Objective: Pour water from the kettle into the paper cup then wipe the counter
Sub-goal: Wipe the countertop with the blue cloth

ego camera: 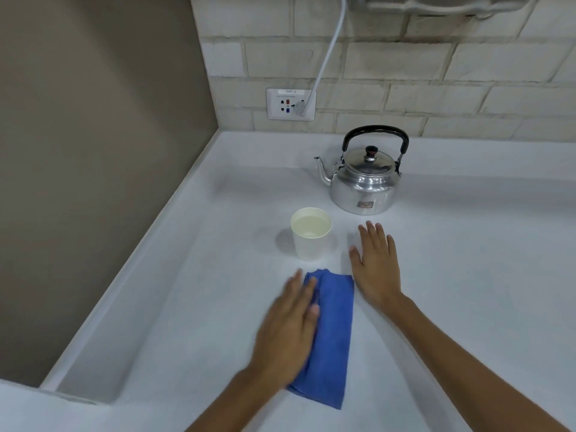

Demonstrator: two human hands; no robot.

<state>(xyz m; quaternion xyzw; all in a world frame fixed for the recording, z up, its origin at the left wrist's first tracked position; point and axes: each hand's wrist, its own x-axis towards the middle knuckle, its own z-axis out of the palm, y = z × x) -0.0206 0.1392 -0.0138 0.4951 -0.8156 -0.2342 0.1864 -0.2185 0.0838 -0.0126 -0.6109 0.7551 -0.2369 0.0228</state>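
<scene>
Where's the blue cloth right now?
In the head view, the blue cloth lies flat on the counter, just in front of the paper cup, with the left hand resting on its left edge.

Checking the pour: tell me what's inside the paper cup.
The paper cup holds clear water, filled to just below its rim, and its pale bottom shows through. Nothing else is visible inside; the near inner wall is hidden by the rim.

Two bare forearms come into view from about 6 o'clock and 5 o'clock, with no sleeves, watch, bracelet or rings on either. The left hand (288,325) is smeared by blur, so its fingers read as soft streaks toward 12 o'clock. The right hand (375,263) is sharp: four slim fingers lie close together, the thumb sits apart toward 9 o'clock, and the nails are short and unpainted.
</scene>
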